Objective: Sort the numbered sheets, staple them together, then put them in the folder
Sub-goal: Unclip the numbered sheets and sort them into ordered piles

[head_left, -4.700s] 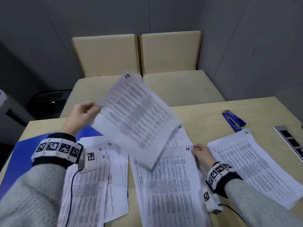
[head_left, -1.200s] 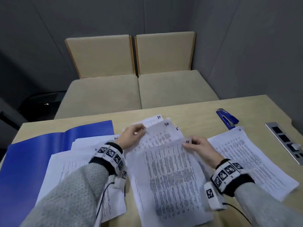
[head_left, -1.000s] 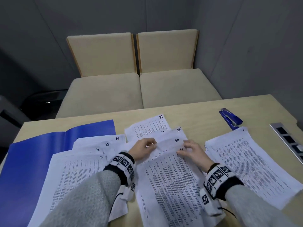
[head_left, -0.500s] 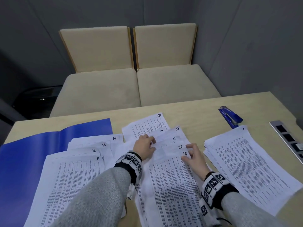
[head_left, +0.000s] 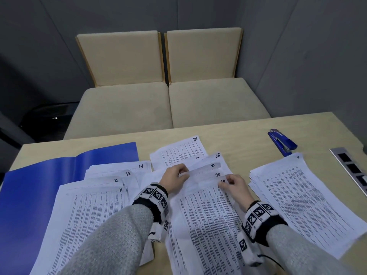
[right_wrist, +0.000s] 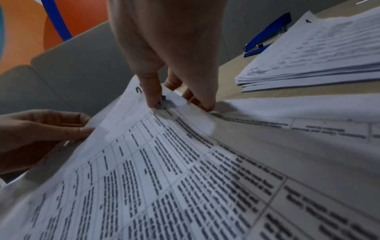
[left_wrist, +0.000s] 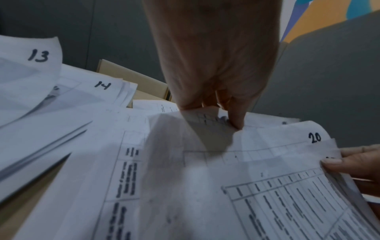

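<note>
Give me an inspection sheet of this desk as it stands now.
Surface: wooden table, largely papered over.
Job's things: stack topped 1 at right; fanned sheets 11 to 14 on the open blue folder; middle pile showing 18, 20, 21, 24, 25; blue stapler untouched.
Clutter: nothing seen.
Grippers: left hand pinches sheet 21; right hand pinches the corner at 18.
Cables: black lead at right wrist.
Surroundings: two beige seats, grey walls, socket strip.

The right hand [head_left: 234,187] is covering part of the number on the top middle sheet [head_left: 206,219]; its digits are not reading clearly. A sheet number at 12 o'clock of the left hand [head_left: 173,179], beneath sheet 24 [head_left: 178,153], is lying half hidden. The folder [head_left: 29,197] is running off frame at 9 o'clock.
</note>
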